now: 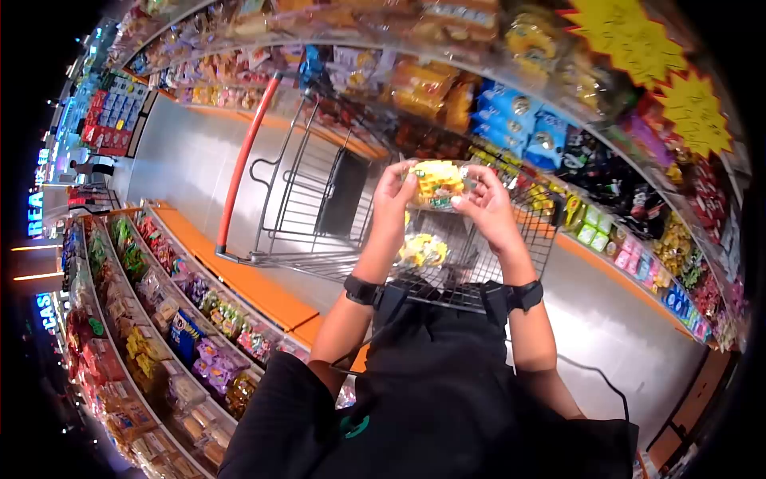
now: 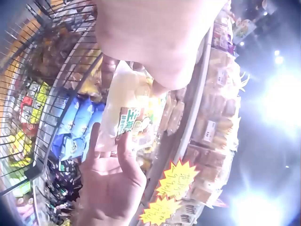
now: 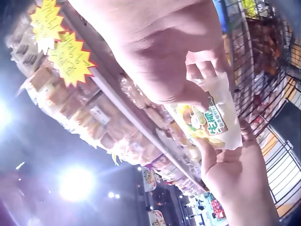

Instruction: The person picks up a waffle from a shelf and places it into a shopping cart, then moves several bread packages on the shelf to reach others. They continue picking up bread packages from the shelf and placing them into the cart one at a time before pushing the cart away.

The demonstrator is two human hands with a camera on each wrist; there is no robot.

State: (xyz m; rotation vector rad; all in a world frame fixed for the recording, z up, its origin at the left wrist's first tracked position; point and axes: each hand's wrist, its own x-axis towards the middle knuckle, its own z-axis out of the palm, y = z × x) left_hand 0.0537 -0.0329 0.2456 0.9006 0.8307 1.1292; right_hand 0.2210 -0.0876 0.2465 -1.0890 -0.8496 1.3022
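Observation:
Both hands hold a clear snack packet point(image 1: 436, 184) with yellow contents and a green-lettered label, up above a wire shopping cart point(image 1: 311, 207). My left hand point(image 1: 401, 182) grips its left edge and my right hand point(image 1: 479, 188) grips its right edge. The left wrist view shows the packet point(image 2: 134, 113) between my left palm point(image 2: 160, 42) above and my right hand's fingers point(image 2: 127, 155) below. From the right wrist, the packet point(image 3: 211, 123) is pinched under my right hand point(image 3: 193, 89), with my left hand point(image 3: 235, 169) beneath. A second yellow packet point(image 1: 423, 250) lies in the cart.
The cart's red handle point(image 1: 243, 160) stands to the left. Shelves packed with snack bags point(image 1: 511, 112) run ahead and to the right, under yellow starburst signs point(image 1: 630, 36). More stocked shelves point(image 1: 159, 319) line the left. Grey aisle floor point(image 1: 183, 160) runs between.

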